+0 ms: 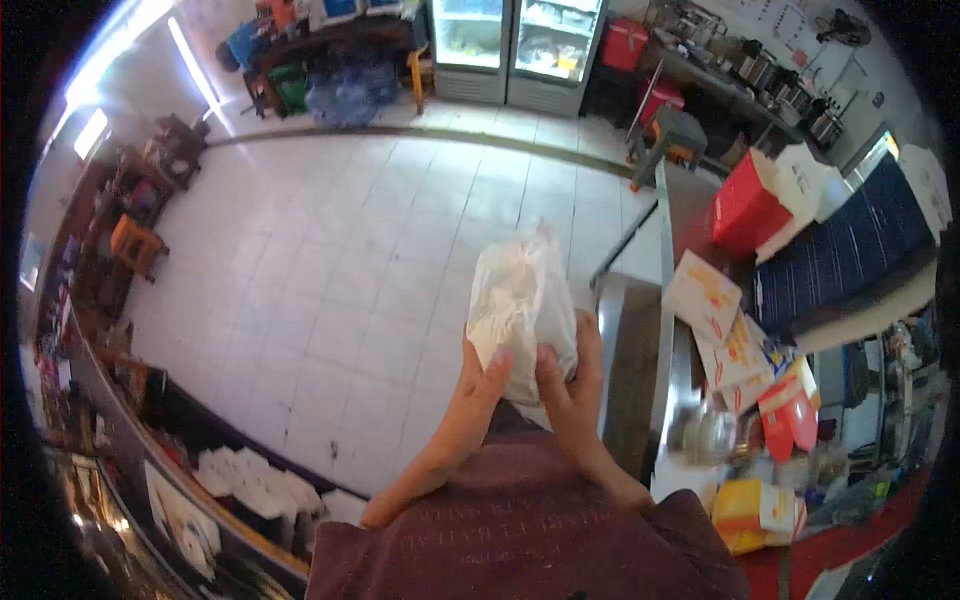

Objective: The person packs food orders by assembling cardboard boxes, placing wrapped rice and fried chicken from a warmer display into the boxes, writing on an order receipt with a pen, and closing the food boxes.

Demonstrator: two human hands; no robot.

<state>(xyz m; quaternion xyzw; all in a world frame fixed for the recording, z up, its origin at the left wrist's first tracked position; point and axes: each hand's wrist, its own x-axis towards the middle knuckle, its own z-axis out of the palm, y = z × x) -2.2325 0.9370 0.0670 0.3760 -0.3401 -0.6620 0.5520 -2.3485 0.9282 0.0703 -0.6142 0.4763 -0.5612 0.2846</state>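
Observation:
A white paper package, crumpled and folded at the top, is held up in front of the body over the tiled floor. My left hand grips its lower left side, thumb across the front. On the lower right side, my right hand is closed around the same package, with its thumb on the near face. Both hands are near each other at the package's base. What is inside the package is hidden.
On the right, a metal counter holds printed paper bags, a red box, a glass jar and a yellow packet. Glass-door refrigerators stand at the back. An orange stool is at the left.

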